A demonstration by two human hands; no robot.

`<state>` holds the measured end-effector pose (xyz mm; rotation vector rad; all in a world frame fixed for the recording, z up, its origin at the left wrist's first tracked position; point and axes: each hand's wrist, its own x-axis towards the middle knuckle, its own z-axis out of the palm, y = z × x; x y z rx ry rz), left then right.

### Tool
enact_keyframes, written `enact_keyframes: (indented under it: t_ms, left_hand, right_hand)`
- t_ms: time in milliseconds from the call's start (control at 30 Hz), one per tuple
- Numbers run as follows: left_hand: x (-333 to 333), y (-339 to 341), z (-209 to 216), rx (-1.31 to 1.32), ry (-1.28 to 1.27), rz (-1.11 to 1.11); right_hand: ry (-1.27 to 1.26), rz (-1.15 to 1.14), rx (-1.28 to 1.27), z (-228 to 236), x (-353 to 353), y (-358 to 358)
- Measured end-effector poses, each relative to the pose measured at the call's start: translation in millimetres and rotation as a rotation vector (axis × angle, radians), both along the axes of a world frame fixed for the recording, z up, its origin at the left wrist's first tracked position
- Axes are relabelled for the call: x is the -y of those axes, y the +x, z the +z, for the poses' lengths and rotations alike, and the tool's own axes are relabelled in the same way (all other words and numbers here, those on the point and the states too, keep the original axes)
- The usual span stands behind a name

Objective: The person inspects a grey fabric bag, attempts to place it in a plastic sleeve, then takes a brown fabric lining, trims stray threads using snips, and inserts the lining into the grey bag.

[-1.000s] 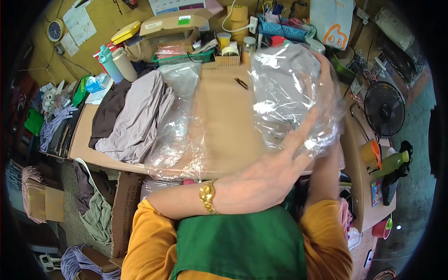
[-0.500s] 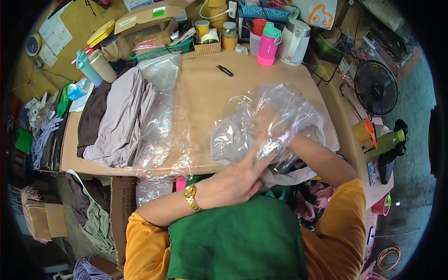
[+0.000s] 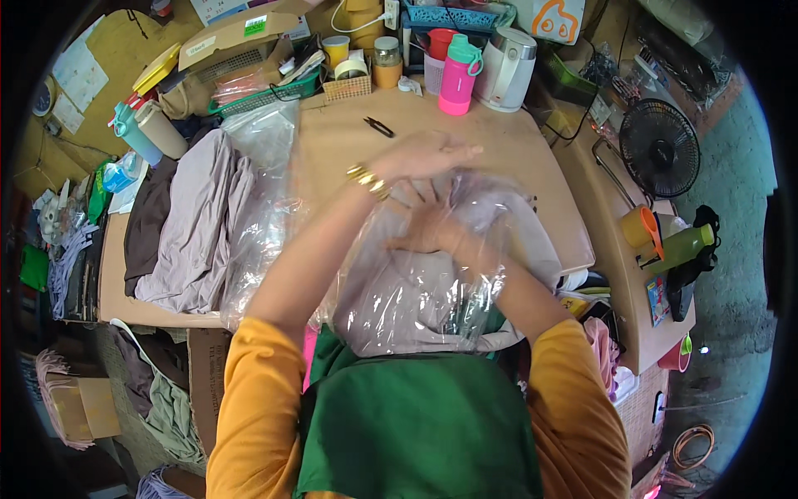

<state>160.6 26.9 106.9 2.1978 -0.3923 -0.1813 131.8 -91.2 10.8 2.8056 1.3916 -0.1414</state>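
A pale mauve-grey folded garment [image 3: 407, 287] lies at the front of the table in a clear plastic bag [image 3: 374, 316]. My right hand [image 3: 424, 223] presses on the garment with its fingers spread; whether it is inside or outside the plastic I cannot tell. Just beyond it, my left hand [image 3: 428, 155], a gold watch on its wrist, hovers over the bag's far edge. Its fingers are stretched to the right, somewhat blurred, with nothing visible in them. More clear plastic bags [image 3: 262, 179] lie flat to the left, beside a stack of mauve garments [image 3: 204, 220].
Small black thread snips [image 3: 379, 126] lie beyond my hands. Along the back stand a pink bottle [image 3: 459, 79], a white kettle [image 3: 505, 71], and a green basket [image 3: 266, 96]. On the right are a black fan [image 3: 659, 148] and an orange cup [image 3: 640, 226].
My left hand has swung from the near edge to beyond the garment. My right hand has moved left and its fingers have spread. The bagged garment has shifted nearer and left.
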Motion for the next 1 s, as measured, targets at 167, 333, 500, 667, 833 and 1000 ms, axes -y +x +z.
enact_keyframes:
  t_ms: [167, 333, 500, 667, 833, 1000]
  left_hand:
    - [58.7, 67.8, -91.2, 0.156, 0.096, -0.156]
    - [143.4, 34.0, -48.5, 0.368, 0.045, -0.208]
    - [209.2, -60.2, 5.1, 0.744, 0.110, -0.471]
    - [93.1, -138.7, 35.9, 0.602, 0.022, 0.111]
    - [12.3, -194.3, -137.5, -0.117, -0.804, 0.666]
    - [21.3, -201.5, -133.4, -0.209, -0.947, 0.549]
  right_hand:
    - [0.137, 0.101, 0.294, -38.4, -3.1, 19.1]
    - [0.144, -0.005, 0.143, -46.1, -3.5, 33.7]
    - [0.346, -0.549, -0.007, -22.8, 29.7, 88.9]
    - [0.137, -0.627, -0.135, -22.8, 93.3, 103.5]
    - [0.338, 0.104, -0.046, -14.9, 75.2, 22.4]
    - [0.205, 0.070, -0.167, -4.8, 26.3, 12.7]
